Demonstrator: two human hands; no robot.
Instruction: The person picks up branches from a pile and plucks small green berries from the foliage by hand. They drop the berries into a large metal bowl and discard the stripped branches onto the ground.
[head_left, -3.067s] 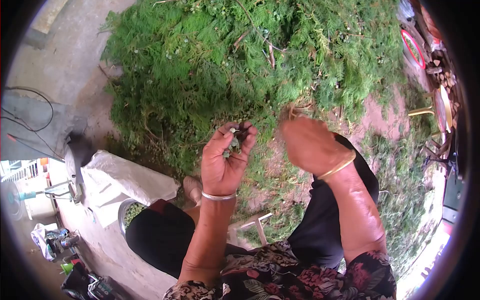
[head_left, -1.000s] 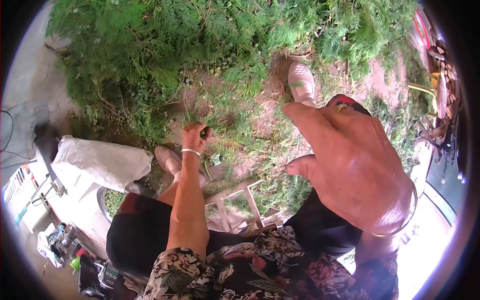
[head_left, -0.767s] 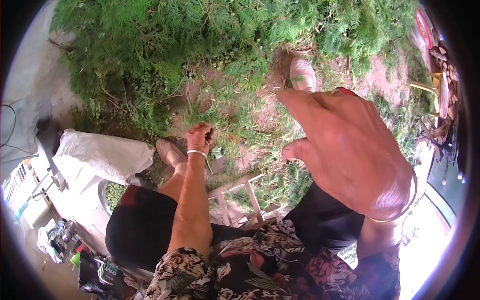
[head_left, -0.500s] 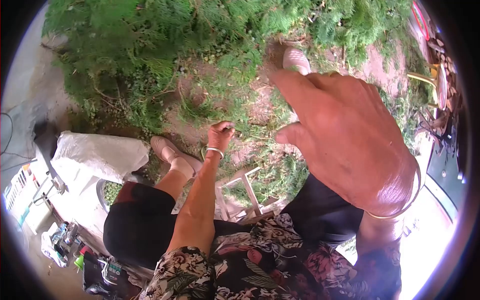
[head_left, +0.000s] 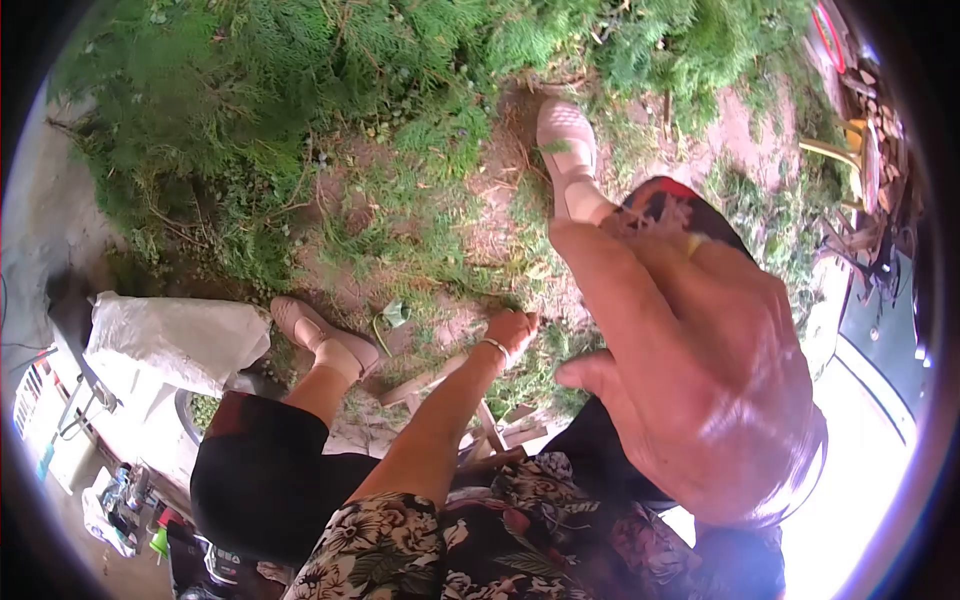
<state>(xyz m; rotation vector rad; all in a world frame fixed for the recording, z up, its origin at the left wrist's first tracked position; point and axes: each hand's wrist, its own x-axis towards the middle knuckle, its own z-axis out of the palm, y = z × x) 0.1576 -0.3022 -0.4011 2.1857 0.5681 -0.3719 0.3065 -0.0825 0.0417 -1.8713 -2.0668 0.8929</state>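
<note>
My right hand [head_left: 700,360] is raised very close to the camera, palm turned away. Its thumb and index finger are spread apart; the other fingers are mostly hidden behind the back of the hand. Lower down, my left hand [head_left: 512,332], with a pale bangle [head_left: 494,346] at the wrist, has its fingers curled in over the littered ground by a small wooden frame [head_left: 488,425]. Whatever it may hold is hidden. To its left lies a pale green object [head_left: 395,315] with a curved stem-like part. Leafy green branches [head_left: 260,110] spread across the ground ahead.
A white sack [head_left: 180,340] lies beside my left shoe [head_left: 305,325]. My right shoe [head_left: 565,140] rests near the branches. A yellow-legged chair or stool [head_left: 855,150] and stacked wood [head_left: 888,125] stand at the far right. Assorted items [head_left: 125,500] sit at lower left.
My left hand has moved right and towards my body, uncovering the pale green object. My right hand has lowered slightly in view, and more of my right shoe and knee shows.
</note>
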